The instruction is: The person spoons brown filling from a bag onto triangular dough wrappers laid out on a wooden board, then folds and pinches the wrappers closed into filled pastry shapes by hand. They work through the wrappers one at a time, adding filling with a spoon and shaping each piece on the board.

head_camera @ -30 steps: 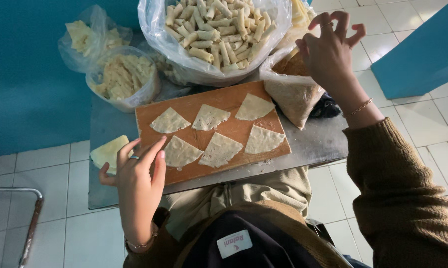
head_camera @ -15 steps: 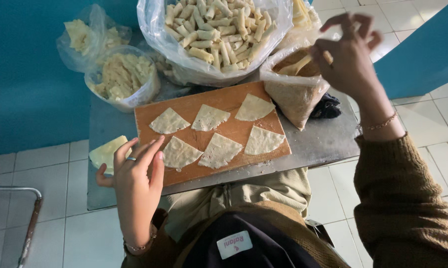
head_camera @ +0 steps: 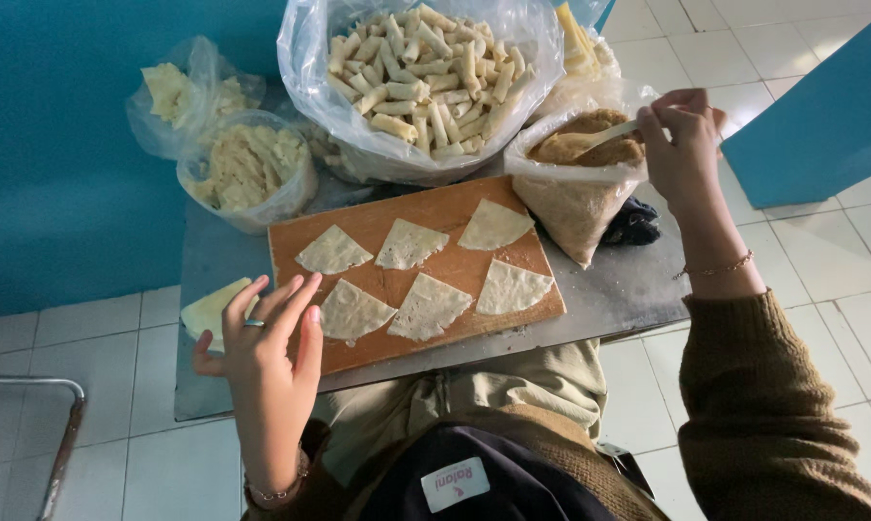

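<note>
Currently my right hand sits at two o'clock of the view, fingers pinched on the handle of a pale spoon whose bowl lies in the brown filling inside an open clear plastic bag. That bag stands at the three o'clock corner of the wooden cutting board, touching its edge. My left hand rests at the board's seven o'clock corner, open and holding nothing, fingers loosely spread, fingertips just beside the nearest triangular pastry wrapper. Six triangular wrappers lie flat on the board in two rows of three, apart from one another. A pale stack of wrappers lies on the metal table at nine o'clock of my left hand, partly hidden by it. At twelve o'clock of the board, a large clear bag of rolled pastries stands open. At ten o'clock, two smaller bags of pale pieces sit close together.
</note>
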